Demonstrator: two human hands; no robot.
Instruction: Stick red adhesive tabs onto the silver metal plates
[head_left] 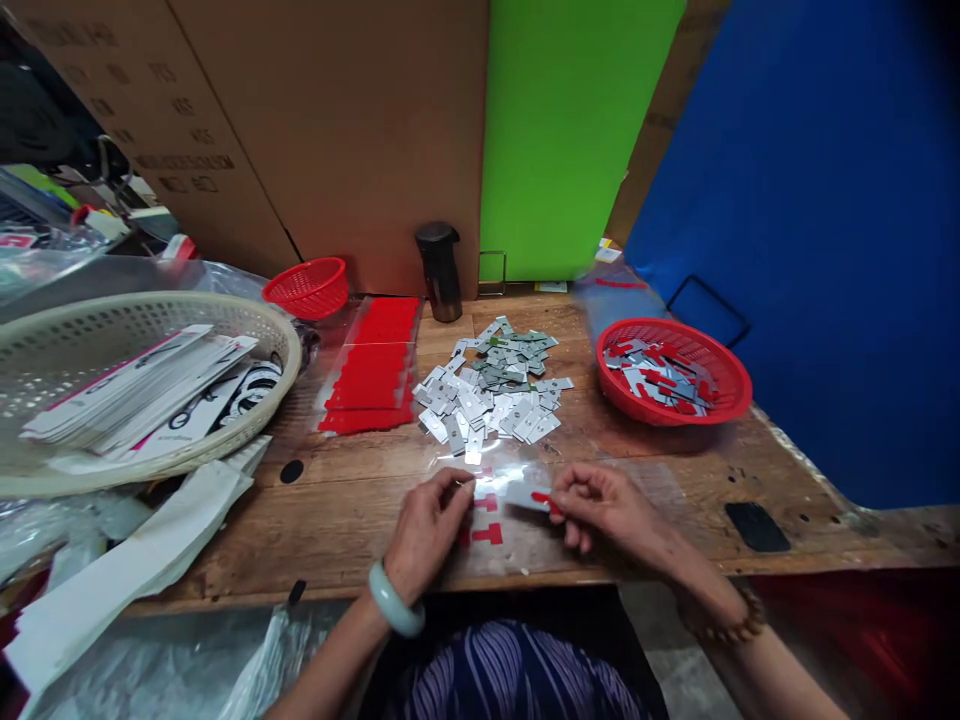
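- Setting: a wooden table [360, 500] backed by cardboard boxes [337, 130], with a green panel [570, 130] and a blue panel [810, 230] to the right.
- Far left: a beige basket [45, 470] holding printed cards; white paper strips lie in front of it.
- Left of centre: a small red basket [307, 287] at the back, and a sheet of red stickers [373, 368] lying flat.
- Centre: a loose pile of plates [491, 390], with a dark dispenser [440, 270] behind it.
- Left hand [427, 530]: fingers curled, tips pressed on the clear film [517, 545] near the plate's left end; jade bangle on the wrist.
- Plate [523, 495]: held between both hands just above the film, near the table's front edge, a red tab [543, 499] at its right end.
- Right hand [607, 510]: thumb and forefinger pinching the plate's right end at the red tab.
- Right: a red basket [731, 395] of plates bearing red tabs.
- Judgement: a sticker is being fixed to one plate; the next move likely calls for pressing it flat, square to the edge.
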